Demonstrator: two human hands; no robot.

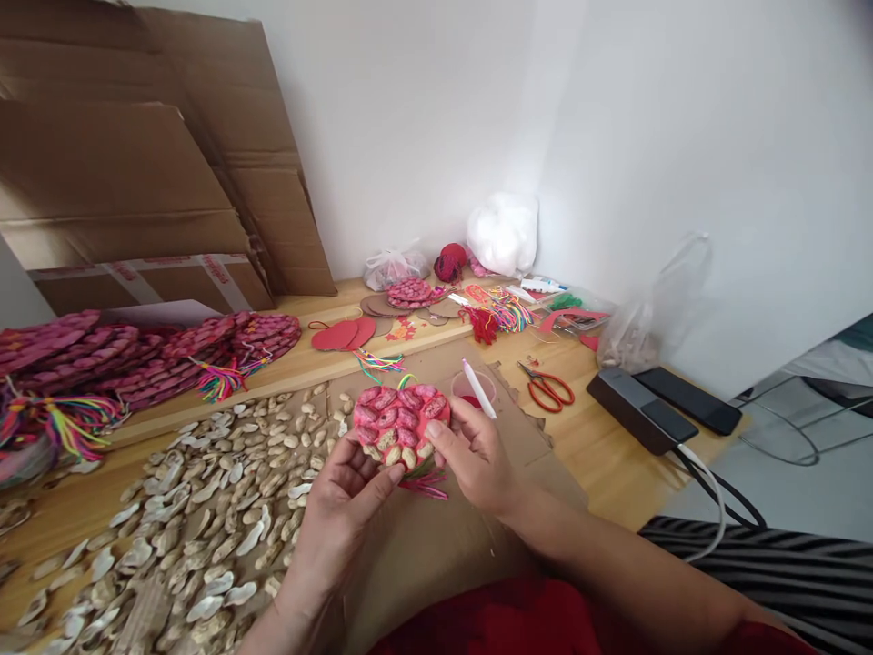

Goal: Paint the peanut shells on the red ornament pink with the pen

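Both hands hold one round red piece [388, 418] above the cardboard. Rows of peanut shells cover its face, most coloured pink-red and the lowest ones plain tan. My left hand [351, 496] grips its lower left edge, thumb at the bottom. My right hand [477, 455] pinches the right edge, with the thumb on the front. A green loop shows at the piece's top, and a pink and green tassel [426, 484] hangs below. Behind my right hand, a white brush or pen [478, 388] leans on a clear cup [495, 393] with red contents.
Loose peanut shells [205, 509] spread over the left and the cardboard sheet [409, 582]. Stacked pink shell discs [136, 355] lie at the back left. Red-handled scissors [549, 391], red discs [337, 335], yarn, plastic bags and a black device [634, 414] lie farther back and right.
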